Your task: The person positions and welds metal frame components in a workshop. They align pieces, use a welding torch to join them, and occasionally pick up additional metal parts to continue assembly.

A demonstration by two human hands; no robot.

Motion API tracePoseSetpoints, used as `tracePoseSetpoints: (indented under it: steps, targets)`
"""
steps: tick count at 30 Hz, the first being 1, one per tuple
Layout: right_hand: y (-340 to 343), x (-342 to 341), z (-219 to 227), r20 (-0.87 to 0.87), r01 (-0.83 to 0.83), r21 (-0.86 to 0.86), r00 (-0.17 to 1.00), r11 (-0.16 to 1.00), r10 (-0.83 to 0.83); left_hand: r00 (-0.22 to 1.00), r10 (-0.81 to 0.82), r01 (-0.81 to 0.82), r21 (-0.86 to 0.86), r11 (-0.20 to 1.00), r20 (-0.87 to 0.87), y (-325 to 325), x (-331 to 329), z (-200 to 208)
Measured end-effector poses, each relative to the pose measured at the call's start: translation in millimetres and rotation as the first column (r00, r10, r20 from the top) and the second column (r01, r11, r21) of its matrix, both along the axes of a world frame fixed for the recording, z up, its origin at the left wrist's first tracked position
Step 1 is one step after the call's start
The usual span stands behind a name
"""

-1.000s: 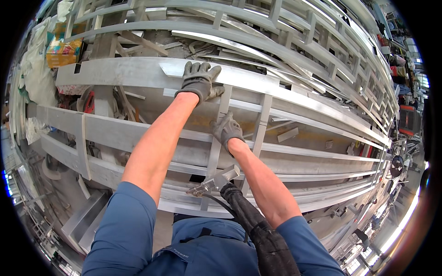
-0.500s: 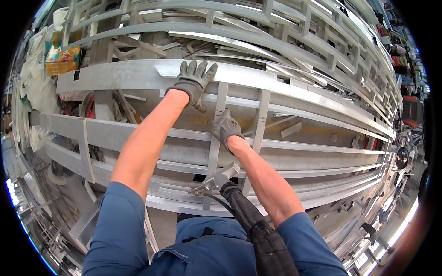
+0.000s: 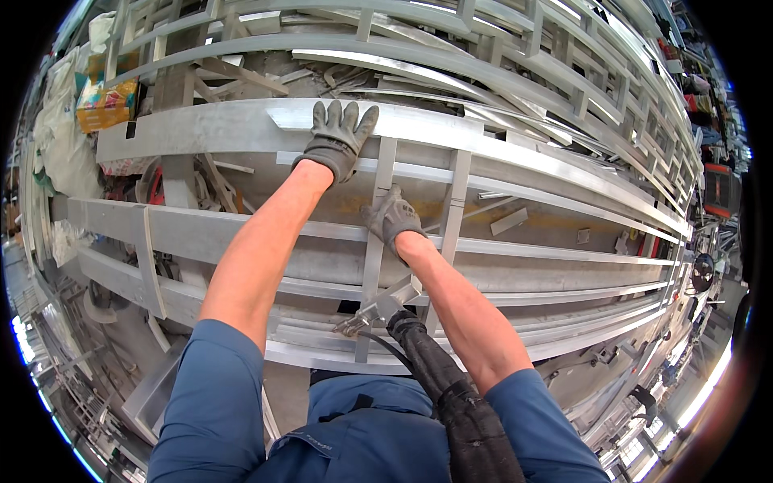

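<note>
My left hand (image 3: 332, 143), in a grey work glove, lies flat with fingers spread on the wide aluminium bar (image 3: 205, 129) along the far side of a metal frame. Closer to me and slightly right, my gloved right hand (image 3: 394, 217) is closed around a short crossbar (image 3: 373, 266); its fingertips are partly hidden. Parallel to it runs a second crossbar (image 3: 456, 193) with dark marks across it. Below my right hand, a metal-headed tool (image 3: 386, 304) on a thick black sleeved hose (image 3: 439, 362) rests across the near rails; neither hand touches it.
Long aluminium rails (image 3: 564, 256) stretch away to the right. Welded lattice frames (image 3: 451, 24) and loose offcuts lie beyond the far bar. A yellow box (image 3: 109, 105) and pale sheeting (image 3: 68, 165) are at the left. A fan (image 3: 703, 272) stands at the far right.
My left hand has straightened slightly on the far bar, and its thumb has drawn in. My right hand stays at the crossbar with a small shift. The tool has barely moved.
</note>
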State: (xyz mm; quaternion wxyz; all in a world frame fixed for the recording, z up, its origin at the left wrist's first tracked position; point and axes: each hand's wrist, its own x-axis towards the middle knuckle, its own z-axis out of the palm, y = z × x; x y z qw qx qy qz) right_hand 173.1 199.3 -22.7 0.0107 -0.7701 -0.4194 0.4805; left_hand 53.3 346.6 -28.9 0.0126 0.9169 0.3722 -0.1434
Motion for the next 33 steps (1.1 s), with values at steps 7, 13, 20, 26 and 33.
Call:
tracePoseSetpoints:
  steps: [7,13,20,26,33]
  targets:
    - [-1,1,3,-0.026,0.01,0.013,1.0,1.0,-0.009,0.999,0.003,-0.001,-0.021,1.0,0.052,2,-1,0]
    - [0,1,4,-0.016,0.001,-0.003,1.0,1.0,-0.002,0.998,-0.016,0.018,-0.043,0.999,0.061,4,-5,6]
    - [4,2,13,-0.037,0.016,-0.059,0.999,0.998,-0.018,0.997,-0.074,0.075,-0.086,0.994,0.016,6,-5,19]
    - [2,0,13,-0.011,0.005,-0.022,1.0,1.0,-0.006,0.997,-0.075,0.075,-0.125,0.989,0.005,4,-3,21]
    - [4,1,13,-0.041,0.039,-0.066,0.998,0.997,-0.042,0.996,-0.083,0.08,-0.137,0.987,-0.016,5,-3,21]
